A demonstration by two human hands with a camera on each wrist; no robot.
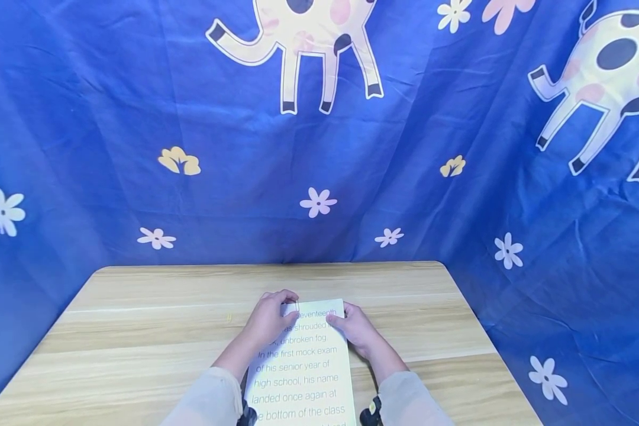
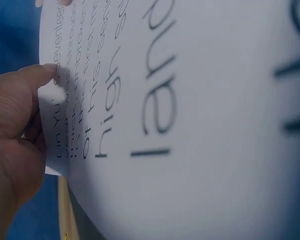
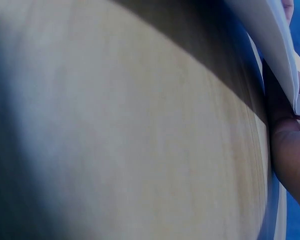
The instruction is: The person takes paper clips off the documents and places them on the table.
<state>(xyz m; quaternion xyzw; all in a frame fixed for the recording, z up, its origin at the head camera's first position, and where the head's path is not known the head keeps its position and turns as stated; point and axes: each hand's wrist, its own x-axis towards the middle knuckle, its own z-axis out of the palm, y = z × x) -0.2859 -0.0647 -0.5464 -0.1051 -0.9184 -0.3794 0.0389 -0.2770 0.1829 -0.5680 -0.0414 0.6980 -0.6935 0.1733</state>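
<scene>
White sheets of paper [image 1: 300, 368] with large printed text stand out in front of me, their top edge facing away. My left hand [image 1: 268, 318] is at the top left corner, thumb and forefinger pinching a thin yellowish loop [image 1: 297, 306] that looks like a paper clip. That loop cannot be made out in the left wrist view, where the left hand [image 2: 12, 115] touches the sheet's edge. At the upper right side, my right hand [image 1: 360, 329] grips the sheets with its thumb on the printed face. Layered paper edges [image 3: 290, 65] show in the right wrist view.
A small yellow piece [image 1: 229, 318], too small to identify, lies on the wooden table [image 1: 154, 331] left of the left hand. Blue printed curtain [image 1: 234, 195] hangs behind the table and along its sides.
</scene>
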